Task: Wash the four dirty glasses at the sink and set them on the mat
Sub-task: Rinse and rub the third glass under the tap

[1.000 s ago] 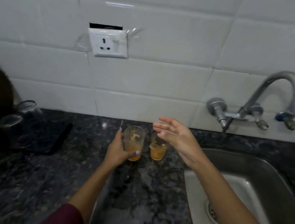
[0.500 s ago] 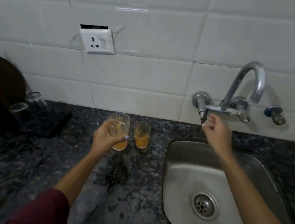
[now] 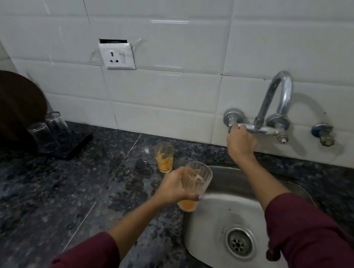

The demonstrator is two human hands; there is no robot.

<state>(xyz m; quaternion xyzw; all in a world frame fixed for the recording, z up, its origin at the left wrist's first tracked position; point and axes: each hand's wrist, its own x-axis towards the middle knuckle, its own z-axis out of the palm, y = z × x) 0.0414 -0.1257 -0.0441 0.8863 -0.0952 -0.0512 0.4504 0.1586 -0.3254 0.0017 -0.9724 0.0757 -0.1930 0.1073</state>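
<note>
While gripping — hands (image 3: 173,186) apart.

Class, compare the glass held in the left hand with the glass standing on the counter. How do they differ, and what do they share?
The held glass is lifted at the sink's left edge, gripped by the left hand; the counter glass stands untouched on the dark counter. The held glass looks bigger, being nearer the camera, and tilts slightly; the counter glass stands farther back, nearer the wall. Both are clear, dirty, with orange liquid at the bottom.
</note>
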